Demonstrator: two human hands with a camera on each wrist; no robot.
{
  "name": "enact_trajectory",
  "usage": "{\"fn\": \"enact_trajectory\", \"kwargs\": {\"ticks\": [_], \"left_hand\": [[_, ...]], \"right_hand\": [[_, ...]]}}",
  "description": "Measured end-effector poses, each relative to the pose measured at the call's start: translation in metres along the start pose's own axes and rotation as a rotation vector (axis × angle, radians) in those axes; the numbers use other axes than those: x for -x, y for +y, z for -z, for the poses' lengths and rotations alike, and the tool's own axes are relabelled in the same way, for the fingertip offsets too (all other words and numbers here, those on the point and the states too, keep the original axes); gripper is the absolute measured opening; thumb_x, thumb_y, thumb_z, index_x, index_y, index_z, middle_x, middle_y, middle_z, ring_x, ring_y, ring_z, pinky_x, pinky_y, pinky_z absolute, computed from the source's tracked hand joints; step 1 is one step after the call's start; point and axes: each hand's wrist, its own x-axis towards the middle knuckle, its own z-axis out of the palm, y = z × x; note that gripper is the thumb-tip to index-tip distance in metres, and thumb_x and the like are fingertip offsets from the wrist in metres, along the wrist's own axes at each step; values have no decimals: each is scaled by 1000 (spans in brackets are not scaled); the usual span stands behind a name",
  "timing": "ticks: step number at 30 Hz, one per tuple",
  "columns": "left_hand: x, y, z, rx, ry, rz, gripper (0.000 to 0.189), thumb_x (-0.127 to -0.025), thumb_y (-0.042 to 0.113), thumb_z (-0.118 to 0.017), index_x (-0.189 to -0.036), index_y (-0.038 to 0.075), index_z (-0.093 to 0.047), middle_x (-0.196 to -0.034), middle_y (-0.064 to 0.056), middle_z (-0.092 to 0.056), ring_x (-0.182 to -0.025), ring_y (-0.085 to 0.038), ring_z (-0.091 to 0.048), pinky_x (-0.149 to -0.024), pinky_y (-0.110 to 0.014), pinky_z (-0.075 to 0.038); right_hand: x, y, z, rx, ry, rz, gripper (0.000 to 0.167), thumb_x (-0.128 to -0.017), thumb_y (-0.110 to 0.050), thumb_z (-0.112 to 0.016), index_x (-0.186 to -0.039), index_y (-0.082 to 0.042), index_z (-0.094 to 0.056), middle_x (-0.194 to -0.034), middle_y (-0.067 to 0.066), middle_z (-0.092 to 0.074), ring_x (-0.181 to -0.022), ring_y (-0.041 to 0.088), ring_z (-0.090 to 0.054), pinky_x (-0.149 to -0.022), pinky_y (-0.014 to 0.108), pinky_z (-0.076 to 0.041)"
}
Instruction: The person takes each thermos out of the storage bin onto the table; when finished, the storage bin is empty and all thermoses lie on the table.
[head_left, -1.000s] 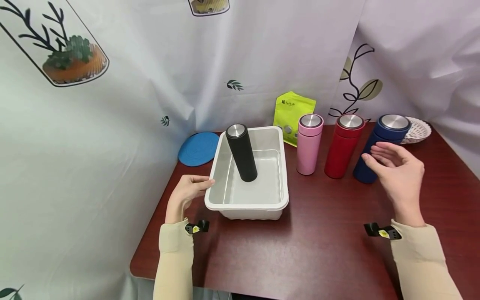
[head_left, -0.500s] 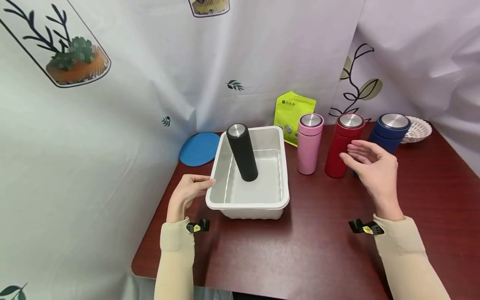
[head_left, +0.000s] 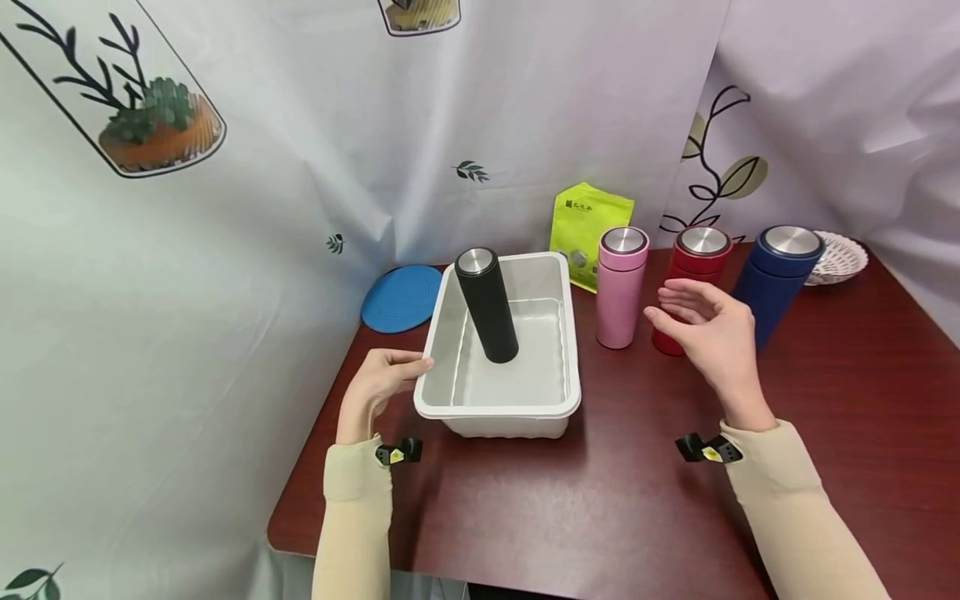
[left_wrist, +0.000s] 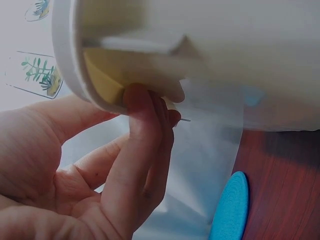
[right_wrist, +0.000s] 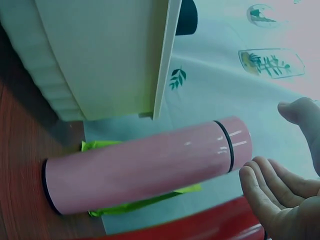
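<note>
Pinching the rim of the pale tub [head_left: 495, 412] with the left hand [head_left: 375, 383], black bottle [head_left: 489, 312] within. Holding nothing in the curved right hand [head_left: 712, 342], near the pink bottle [head_left: 618, 296] and red bottle [head_left: 697, 263] on the desk [head_left: 600, 517]. Likely fetching the pink one; next, best to set thumb and fingers around it before gripping.

Soft light throws a pale glare across the surface [head_left: 600, 517] as I watch remotely; near my left-wrist camera, the white tub [left_wrist: 260, 45] blurs.
</note>
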Motion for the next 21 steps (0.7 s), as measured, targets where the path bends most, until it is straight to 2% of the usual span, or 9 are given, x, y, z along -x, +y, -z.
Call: {"fn": "enact_trajectory", "kwargs": {"ticks": [6,14,18,21], "left_hand": [[0,-2,1,12,5,1,43,-89,18,-72,-123,-6,-64,-119,-21,-66,-93,-18,-70,-92,-40,-56],[-2,-2,2,40,-18,-26,46,-89,16,-72,-125,-10,-61,-117,-20,-67,-92,-17,-70,-91,-39,-56],[-2,-3,2,37,-17,-25,45,-89,16,-72,-125,-10,-61,-119,-23,-65,-91,-17,-70,-91,-40,-56],[-2,-3,2,35,-16,-21,44,-89,15,-72,-125,-9,-61,-121,-24,-64,-92,-18,-70,-91,-40,-56]], "right_hand": [[2,-2,-13,-45,-26,10,45,-78,-10,-83,-119,-3,-67,-104,1,-72,-94,6,-68,-84,12,-53],[4,-4,-28,-86,-70,14,48,-77,-7,-83,-121,2,-65,-110,19,-70,-94,6,-70,-84,18,-55],[5,-6,-34,-75,-98,7,48,-78,-10,-82,-122,2,-64,-112,21,-69,-95,7,-69,-85,17,-54],[6,-8,-39,-85,-111,8,47,-79,-11,-82,-121,1,-65,-112,21,-70,-97,12,-70,-86,16,-54]]}}
